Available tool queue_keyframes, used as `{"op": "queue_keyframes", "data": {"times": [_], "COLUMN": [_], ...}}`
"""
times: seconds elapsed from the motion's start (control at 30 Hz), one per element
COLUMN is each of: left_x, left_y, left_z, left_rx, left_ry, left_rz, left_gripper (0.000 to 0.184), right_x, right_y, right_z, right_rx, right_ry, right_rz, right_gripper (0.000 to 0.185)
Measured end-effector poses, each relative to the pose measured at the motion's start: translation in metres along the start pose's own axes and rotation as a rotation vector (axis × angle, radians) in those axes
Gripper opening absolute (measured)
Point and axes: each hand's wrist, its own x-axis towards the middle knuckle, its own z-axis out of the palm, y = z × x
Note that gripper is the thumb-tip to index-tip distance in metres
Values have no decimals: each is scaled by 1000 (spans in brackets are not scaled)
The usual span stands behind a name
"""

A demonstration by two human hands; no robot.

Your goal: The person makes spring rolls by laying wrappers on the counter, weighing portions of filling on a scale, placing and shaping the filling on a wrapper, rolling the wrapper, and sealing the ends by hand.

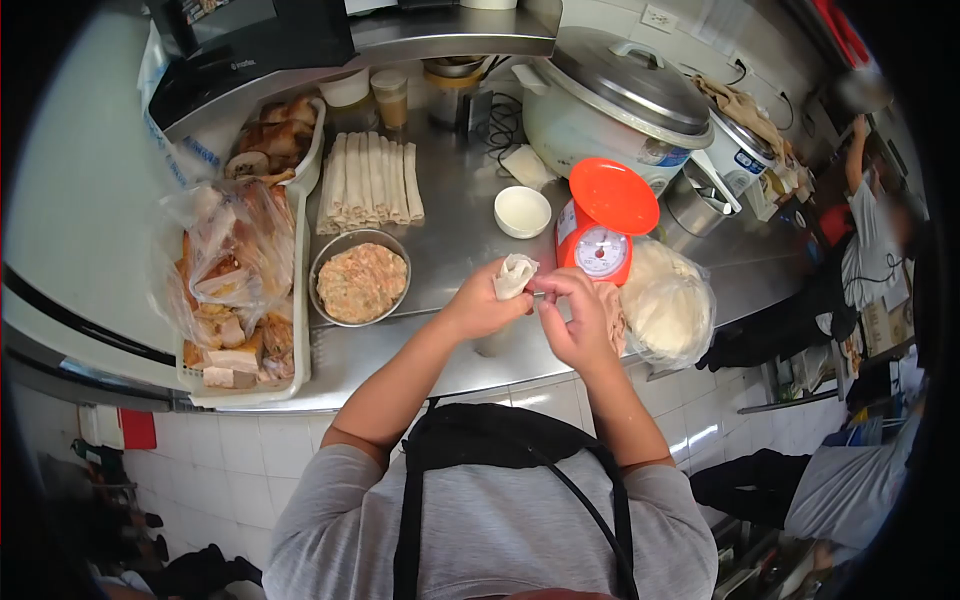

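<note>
My left hand [485, 303] is wrapped round a pale, thin wrapper [515, 275], whose gathered top sticks up out of the fist. Close on its right, my right hand [572, 315] has its thumb and fingers bent near the wrapper's edge; whether they pinch it is too small to tell. A white bowl [522, 212] lies just beyond both hands. To the left, a round metal bowl [360, 278] holds a pinkish ground mixture, and behind it are stacked pale rolls [370, 183]. A plastic bag of round pale wrappers [668, 305] rests to the right.
A red scale [602, 250] stands beyond my right hand, with a large lidded cooker [620, 100] behind. At the left, a white tray [300, 340] holds bagged cooked meat. A metal shelf [450, 38] overhangs the back. Other people are at the right.
</note>
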Motion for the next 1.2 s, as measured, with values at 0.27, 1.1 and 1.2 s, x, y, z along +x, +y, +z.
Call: {"op": "queue_keyframes", "data": {"times": [0.27, 1.1, 1.2], "left_x": [4, -8, -12], "left_y": [12, 20, 19], "left_z": [23, 38, 35], "left_rx": [71, 959, 994], "left_ry": [-25, 278, 272], "left_rz": [56, 220, 236], "left_gripper": [9, 17, 17], "right_x": [6, 11, 4], "right_y": [-2, -5, -7], "right_z": [-23, -24, -4], "right_rx": [-166, -99, 52], "right_ry": [-106, -174, -45], "right_rz": [-242, 14, 247], "right_gripper": [39, 9, 8]}}
